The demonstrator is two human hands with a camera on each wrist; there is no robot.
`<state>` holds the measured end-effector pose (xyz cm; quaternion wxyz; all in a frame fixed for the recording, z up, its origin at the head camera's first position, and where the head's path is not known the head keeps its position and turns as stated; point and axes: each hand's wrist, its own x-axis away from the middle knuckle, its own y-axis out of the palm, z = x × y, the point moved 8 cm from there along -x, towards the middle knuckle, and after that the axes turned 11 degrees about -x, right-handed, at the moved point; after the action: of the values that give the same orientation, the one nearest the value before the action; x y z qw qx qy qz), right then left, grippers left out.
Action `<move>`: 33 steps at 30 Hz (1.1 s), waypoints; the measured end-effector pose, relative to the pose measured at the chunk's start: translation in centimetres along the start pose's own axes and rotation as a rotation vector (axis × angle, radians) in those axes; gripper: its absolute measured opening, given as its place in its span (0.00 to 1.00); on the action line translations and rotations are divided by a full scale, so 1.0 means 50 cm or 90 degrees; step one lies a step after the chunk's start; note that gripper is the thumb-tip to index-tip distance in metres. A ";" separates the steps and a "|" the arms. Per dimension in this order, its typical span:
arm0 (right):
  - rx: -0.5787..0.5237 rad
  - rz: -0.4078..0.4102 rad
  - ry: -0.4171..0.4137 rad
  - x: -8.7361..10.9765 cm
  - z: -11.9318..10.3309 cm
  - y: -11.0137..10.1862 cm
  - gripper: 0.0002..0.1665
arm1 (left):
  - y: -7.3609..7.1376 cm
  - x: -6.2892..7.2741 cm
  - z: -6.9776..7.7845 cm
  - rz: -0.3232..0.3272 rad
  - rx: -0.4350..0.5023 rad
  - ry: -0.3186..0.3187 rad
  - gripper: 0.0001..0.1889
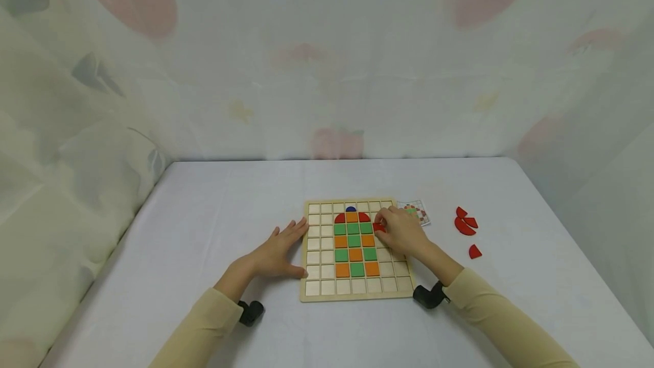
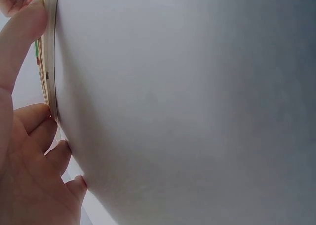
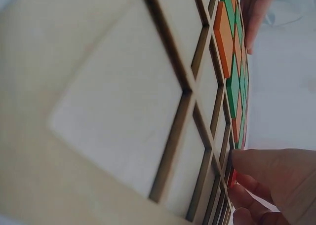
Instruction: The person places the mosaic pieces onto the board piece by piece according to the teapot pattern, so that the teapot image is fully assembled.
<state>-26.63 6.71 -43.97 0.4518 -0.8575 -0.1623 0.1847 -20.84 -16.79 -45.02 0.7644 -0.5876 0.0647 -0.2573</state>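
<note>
A wooden grid board (image 1: pixel 327 299) lies on the table, with green and orange square tiles (image 1: pixel 355 254) set in its middle columns. Red quarter-circle pieces (image 1: pixel 340 218) flank the top orange tile, and a blue half-round piece (image 1: pixel 351 209) sits above it. My right hand (image 1: pixel 403 233) pinches a red piece (image 1: pixel 378 226) over the cells right of the green row; in the right wrist view the thumb and fingers mostly hide this red piece (image 3: pixel 234 178). Spread along the board's left edge, my left hand (image 1: pixel 276 251) touches it with thumb and fingertips.
Several loose red pieces (image 1: pixel 465 225) lie on the table to the right of the board. A printed pattern card (image 1: pixel 420 211) lies by the board's upper right corner, partly behind my right hand. Patterned cloth (image 1: pixel 327 72) hangs behind the table (image 1: pixel 230 197).
</note>
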 end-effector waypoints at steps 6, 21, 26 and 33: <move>-0.020 -0.004 -0.001 0.001 -0.001 0.000 0.12 | 0.001 0.000 0.000 0.001 0.000 0.000 0.54; -0.126 0.051 0.011 0.029 0.026 -0.058 0.09 | -0.002 0.000 0.000 0.000 -0.008 -0.005 0.54; -0.121 0.092 -0.004 0.047 0.052 -0.093 0.09 | -0.001 -0.001 -0.002 -0.004 -0.013 -0.007 0.54; -0.127 0.110 -0.027 0.088 0.090 -0.137 0.11 | -0.002 -0.001 -0.003 -0.005 -0.011 -0.003 0.54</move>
<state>-25.62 15.54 -41.36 0.3431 -0.9049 -0.1151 0.2242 -20.95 -16.92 -44.97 0.7583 -0.5953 0.0630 -0.2582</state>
